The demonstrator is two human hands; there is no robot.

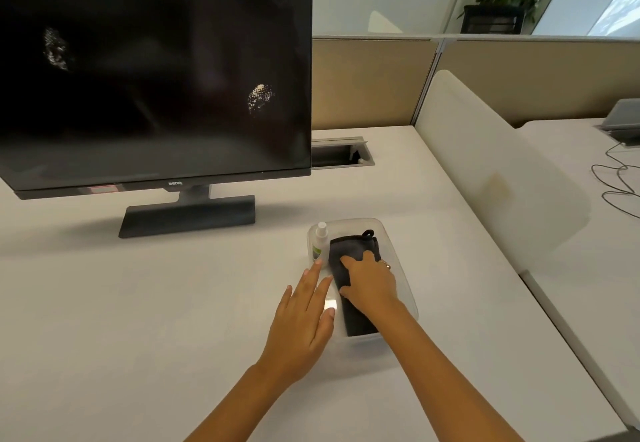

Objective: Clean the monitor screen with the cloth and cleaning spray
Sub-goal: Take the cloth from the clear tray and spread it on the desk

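Observation:
A black monitor [156, 78] stands at the left of the desk, its dark screen marked by two whitish smudges. A clear plastic tray [391, 234] to its right holds a folded dark grey cloth [353, 251] and a small white spray bottle [320, 241] standing upright in the tray's left corner. My right hand [370, 282] lies on the cloth inside the tray, fingers bent down onto it. My left hand [304, 313] reaches with straight fingers over the tray's left rim, its fingertips just short of the bottle's base.
A white desk [138, 303] carries everything. A cable hatch [341, 152] opens behind the monitor's right edge. A white divider panel [491, 171] rises to the right, with cables [620, 185] on the neighbouring desk. Tan partitions and potted plants stand at the back.

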